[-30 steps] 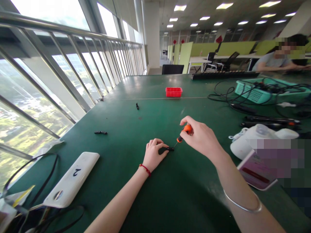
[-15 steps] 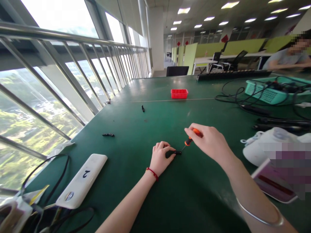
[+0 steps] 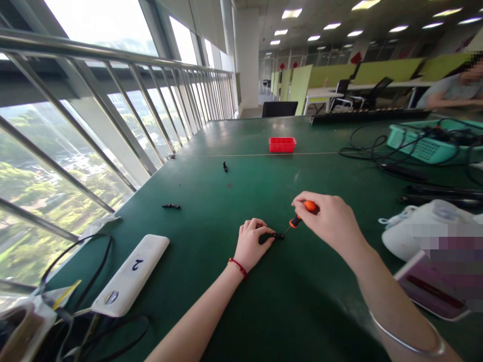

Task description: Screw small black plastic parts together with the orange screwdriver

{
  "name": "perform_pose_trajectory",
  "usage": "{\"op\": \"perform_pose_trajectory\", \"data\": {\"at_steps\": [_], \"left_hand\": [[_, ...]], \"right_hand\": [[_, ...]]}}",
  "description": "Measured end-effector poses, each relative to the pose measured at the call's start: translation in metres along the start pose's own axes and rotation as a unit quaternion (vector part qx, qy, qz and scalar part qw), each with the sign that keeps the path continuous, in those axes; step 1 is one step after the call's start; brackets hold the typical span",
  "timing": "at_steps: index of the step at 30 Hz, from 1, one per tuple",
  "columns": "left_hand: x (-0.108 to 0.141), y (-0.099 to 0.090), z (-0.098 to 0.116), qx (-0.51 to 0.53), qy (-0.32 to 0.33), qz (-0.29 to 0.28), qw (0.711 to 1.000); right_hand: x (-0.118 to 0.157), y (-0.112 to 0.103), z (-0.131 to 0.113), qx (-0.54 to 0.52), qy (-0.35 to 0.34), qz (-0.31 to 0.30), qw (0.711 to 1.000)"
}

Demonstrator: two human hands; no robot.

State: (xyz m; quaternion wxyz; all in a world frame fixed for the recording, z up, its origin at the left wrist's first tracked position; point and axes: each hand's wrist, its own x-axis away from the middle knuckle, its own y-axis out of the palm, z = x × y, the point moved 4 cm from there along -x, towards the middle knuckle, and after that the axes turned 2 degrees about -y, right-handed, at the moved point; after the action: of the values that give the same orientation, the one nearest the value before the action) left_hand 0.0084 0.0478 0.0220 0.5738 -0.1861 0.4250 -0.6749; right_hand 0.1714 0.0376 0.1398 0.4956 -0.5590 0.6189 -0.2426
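Note:
My left hand (image 3: 252,243), with a red string bracelet at its wrist, presses a small black part (image 3: 278,236) against the green table (image 3: 204,221). My right hand (image 3: 326,213) grips an orange and black screwdriver (image 3: 295,221) by its handle. The thin shaft slants down to the left, and its tip is at the right end of the black part. Whether the tip sits in a screw is too small to tell.
Small black pieces lie at the left (image 3: 171,206) and farther back (image 3: 225,167). Also on the table are a red tray (image 3: 282,145), a white power bank (image 3: 132,275), a teal basket (image 3: 415,147) with cables and a white object (image 3: 422,229). A person sits far right.
The whole view has shifted slightly, so things appear a little farther right. My hands keep the same hold on the black part and the screwdriver.

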Motion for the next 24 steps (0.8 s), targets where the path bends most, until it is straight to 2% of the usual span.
{"op": "perform_pose_trajectory", "data": {"at_steps": [4, 8, 13, 18, 24], "left_hand": [[-0.0002, -0.0003, 0.0006, -0.004, 0.004, 0.004, 1.0], [-0.0009, -0.0005, 0.001, -0.007, -0.001, 0.001, 1.0], [-0.0013, 0.0013, -0.0006, -0.009, 0.003, -0.001, 1.0], [-0.0014, 0.0023, -0.0008, -0.01, 0.008, 0.006, 1.0], [-0.0015, 0.0013, 0.0016, -0.013, 0.005, 0.002, 1.0]], "right_hand": [[-0.0002, 0.0001, -0.0025, -0.011, -0.022, -0.004, 1.0], [-0.0006, 0.0016, 0.0005, -0.045, -0.005, -0.027, 0.999], [-0.0009, -0.0014, 0.0016, -0.017, -0.005, 0.001, 1.0], [-0.0003, -0.0025, 0.0031, -0.005, 0.008, -0.013, 1.0], [-0.0006, -0.0026, 0.0029, 0.011, 0.01, 0.012, 1.0]]}}
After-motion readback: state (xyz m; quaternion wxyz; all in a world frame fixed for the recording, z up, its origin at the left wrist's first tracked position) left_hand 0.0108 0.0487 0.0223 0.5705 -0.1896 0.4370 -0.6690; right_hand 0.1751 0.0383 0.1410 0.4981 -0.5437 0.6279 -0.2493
